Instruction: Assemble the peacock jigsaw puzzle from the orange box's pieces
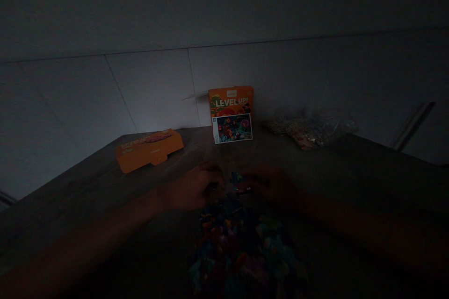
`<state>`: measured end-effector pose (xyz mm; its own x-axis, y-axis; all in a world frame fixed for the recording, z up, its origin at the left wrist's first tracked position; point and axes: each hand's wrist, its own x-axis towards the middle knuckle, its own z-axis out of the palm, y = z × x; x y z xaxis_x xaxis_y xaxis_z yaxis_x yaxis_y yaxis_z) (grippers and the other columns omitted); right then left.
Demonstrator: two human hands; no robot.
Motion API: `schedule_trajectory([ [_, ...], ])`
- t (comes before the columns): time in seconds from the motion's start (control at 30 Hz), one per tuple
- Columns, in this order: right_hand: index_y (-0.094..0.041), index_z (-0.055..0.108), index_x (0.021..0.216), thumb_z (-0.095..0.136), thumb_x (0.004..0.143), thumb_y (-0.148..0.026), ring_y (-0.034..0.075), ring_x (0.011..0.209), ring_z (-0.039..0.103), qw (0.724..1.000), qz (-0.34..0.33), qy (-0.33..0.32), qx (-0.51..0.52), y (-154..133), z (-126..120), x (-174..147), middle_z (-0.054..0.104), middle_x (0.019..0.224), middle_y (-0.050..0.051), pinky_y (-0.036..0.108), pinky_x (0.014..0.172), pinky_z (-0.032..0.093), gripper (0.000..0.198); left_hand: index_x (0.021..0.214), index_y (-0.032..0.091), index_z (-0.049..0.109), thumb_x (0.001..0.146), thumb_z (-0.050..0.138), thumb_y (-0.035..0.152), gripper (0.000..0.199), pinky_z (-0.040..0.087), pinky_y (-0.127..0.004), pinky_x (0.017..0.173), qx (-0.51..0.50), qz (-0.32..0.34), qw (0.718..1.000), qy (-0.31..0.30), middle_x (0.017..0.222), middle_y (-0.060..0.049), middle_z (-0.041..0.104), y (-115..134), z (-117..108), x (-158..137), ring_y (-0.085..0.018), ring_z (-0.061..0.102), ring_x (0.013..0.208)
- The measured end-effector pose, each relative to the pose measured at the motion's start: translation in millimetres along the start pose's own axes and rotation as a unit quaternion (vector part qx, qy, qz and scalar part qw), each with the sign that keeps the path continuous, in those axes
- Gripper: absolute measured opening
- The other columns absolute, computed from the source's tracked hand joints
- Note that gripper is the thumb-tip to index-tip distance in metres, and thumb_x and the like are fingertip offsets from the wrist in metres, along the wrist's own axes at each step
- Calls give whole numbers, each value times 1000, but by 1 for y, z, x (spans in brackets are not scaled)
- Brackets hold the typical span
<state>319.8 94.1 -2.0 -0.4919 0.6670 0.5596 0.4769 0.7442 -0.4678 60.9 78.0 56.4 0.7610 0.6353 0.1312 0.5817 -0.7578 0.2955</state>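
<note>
Head view: touches joined puzzle pieces (237,184) with the right hand (275,186), just beyond the loose-piece pile (238,252).
Juts out toward the curled left hand (199,184), also beyond the pile; cannot tell long axis, dim and partly covered, nor any grip in either hand.

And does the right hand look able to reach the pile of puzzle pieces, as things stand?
Probably yes: the pile of puzzle pieces lies close to the right hand, on the near side, with no visible barrier between, though it is dark.
</note>
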Motion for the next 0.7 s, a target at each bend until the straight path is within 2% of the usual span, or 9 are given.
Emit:
schedule_trajectory([
  [0.1,-22,70,114,59,90,-35,24,91,70,998,43,0,44,1,0,1,75,103,7,36,81,55,30,106,22,68,86,70,22,20,44,-41,102,-7,41,998,-41,120,-8,58,5,3,-2,-26,54,117],
  [0.23,-22,67,121,56,90,-34,24,95,69,997,70,1,19,-1,-2,2,73,107,7,37,82,54,36,108,22,68,87,70,23,20,45,-42,103,-15,23,998,-57,121,-8,57,5,7,-3,-26,53,117],
  [0.3,-20,68,118,55,88,-34,25,95,68,997,63,33,-20,1,-3,2,73,106,9,37,82,53,35,107,22,68,87,70,22,20,45,-42,103,-9,11,999,-49,121,-8,57,2,9,-2,-26,53,117],
  [0.37,-17,71,103,53,86,-30,23,85,68,995,62,58,-58,3,-5,1,73,93,9,34,75,52,28,107,22,68,88,68,22,19,45,-43,102,7,-1,999,-39,120,-8,57,-1,10,-2,-27,53,117],
  [0.47,-17,67,79,49,82,-23,18,59,63,994,83,3,-69,6,-9,0,68,65,4,26,56,44,19,105,21,68,90,65,24,15,45,-45,102,34,-14,999,-27,122,-10,55,-4,11,-2,-29,52,120],
  [0.53,-17,65,72,50,79,-21,16,52,59,990,95,-54,-86,4,-12,-1,64,58,3,25,51,38,17,103,21,69,91,63,22,13,45,-45,102,47,-23,998,-19,122,-10,55,-4,11,-2,-29,51,120],
  [0.63,-16,64,68,54,78,-20,17,57,59,976,85,-90,-179,-3,-14,0,65,64,5,26,54,35,14,101,20,69,89,62,17,14,45,-43,101,68,-38,997,-10,118,-9,57,-5,11,-2,-28,53,117],
  [0.7,-15,66,73,55,82,-22,18,64,60,962,65,-98,-245,-8,-14,0,66,73,8,28,58,35,17,101,19,69,89,62,15,15,46,-42,100,85,-49,995,-1,116,-9,57,-7,12,-2,-28,53,115],
])
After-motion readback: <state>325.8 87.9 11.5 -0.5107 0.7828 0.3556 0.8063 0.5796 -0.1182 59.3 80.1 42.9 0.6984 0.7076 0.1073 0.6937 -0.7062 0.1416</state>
